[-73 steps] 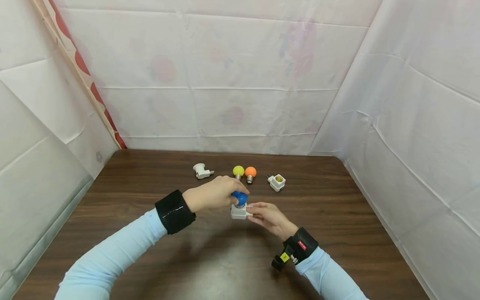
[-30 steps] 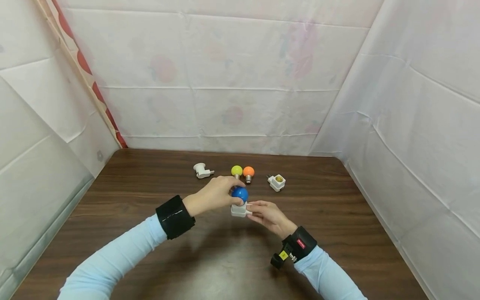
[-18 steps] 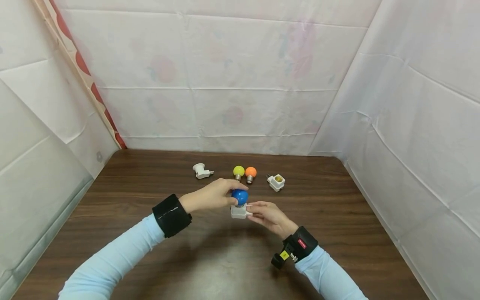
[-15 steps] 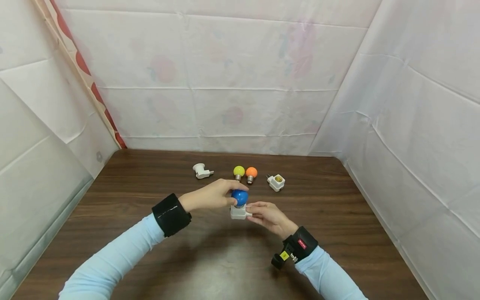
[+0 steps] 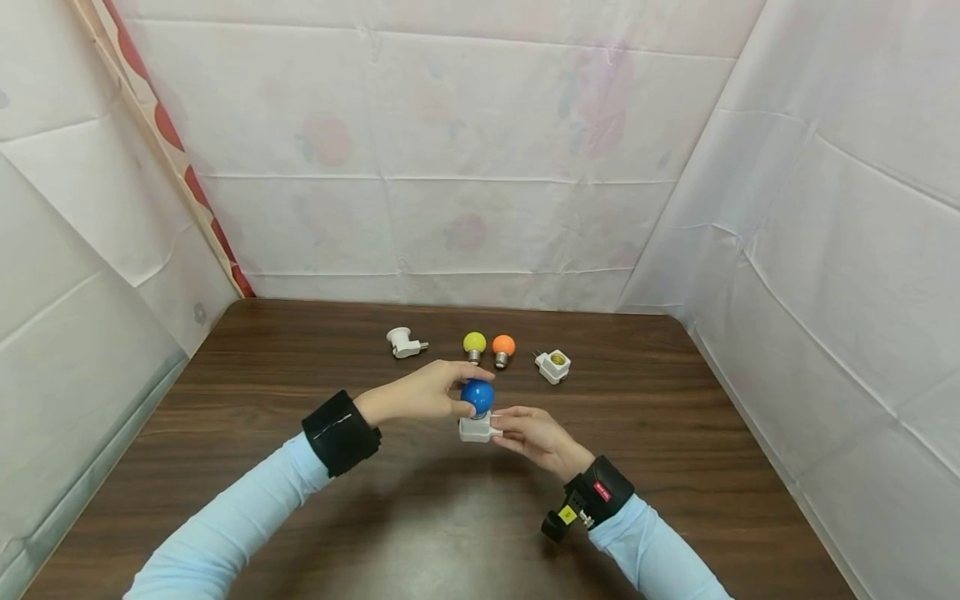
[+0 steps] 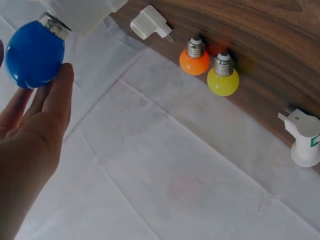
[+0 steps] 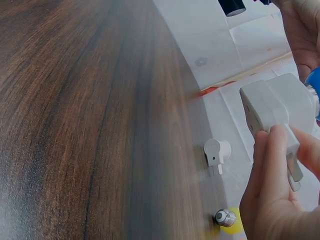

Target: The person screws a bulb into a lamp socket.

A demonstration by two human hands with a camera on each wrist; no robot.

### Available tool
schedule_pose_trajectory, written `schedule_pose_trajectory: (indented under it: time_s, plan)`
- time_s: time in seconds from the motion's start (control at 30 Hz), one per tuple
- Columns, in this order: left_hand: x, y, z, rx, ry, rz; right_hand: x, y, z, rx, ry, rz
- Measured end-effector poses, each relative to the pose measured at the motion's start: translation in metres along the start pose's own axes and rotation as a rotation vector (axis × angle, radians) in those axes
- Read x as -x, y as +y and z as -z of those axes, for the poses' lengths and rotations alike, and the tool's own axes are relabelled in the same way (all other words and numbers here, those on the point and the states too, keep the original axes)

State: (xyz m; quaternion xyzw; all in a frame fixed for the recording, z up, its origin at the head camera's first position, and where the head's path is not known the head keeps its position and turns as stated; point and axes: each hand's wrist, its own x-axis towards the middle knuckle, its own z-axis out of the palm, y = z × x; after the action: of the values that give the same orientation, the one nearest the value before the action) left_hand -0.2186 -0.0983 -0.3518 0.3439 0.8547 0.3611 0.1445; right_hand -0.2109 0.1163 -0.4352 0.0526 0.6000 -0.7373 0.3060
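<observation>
- blue, glossy round bulb (image 5: 477, 395) sits at 12 o'clock on a boxy white plastic socket (image 5: 475, 430); its silvery metal base (image 6: 54, 24) shows, so perhaps it is not fully seated.
- left hand (image 5: 427, 392), at the bulb's 9 o'clock, grips it between parted fingers and thumb.
- right hand (image 5: 542, 440), at the socket's 4 o'clock, pinches one side of it, fingers close.
- more blue shows between the left fingers than two seconds ago, suggesting a regrip partway through turning the bulb.

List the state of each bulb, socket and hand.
Left hand, holding the blue bulb
Right hand, gripping the held socket
Blue bulb, upright, some base metal showing
Held socket, under blue bulb, fit unclear
Yellow bulb, lying loose
Orange bulb, lying loose
Round socket, lying, no bulb
Square socket, mouth up, empty
</observation>
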Motion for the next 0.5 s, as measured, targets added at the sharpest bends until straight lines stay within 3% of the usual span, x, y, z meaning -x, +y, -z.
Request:
schedule_pose_trajectory:
  time_s: [0.13, 0.37, 0.5]
  plan:
    - [0.002, -0.005, -0.004, 0.066, 0.123, 0.024, 0.000, 0.000, 0.000, -0.006, 0.009, 0.012]
    - [0.006, -0.002, -0.033, 0.130, 0.471, 0.117, -0.002, -0.004, -0.002, -0.041, 0.055, 0.029]
    - [0.005, 0.002, -0.042, 0.197, 0.565, 0.113, -0.002, -0.005, -0.003, -0.058, 0.064, 0.034]
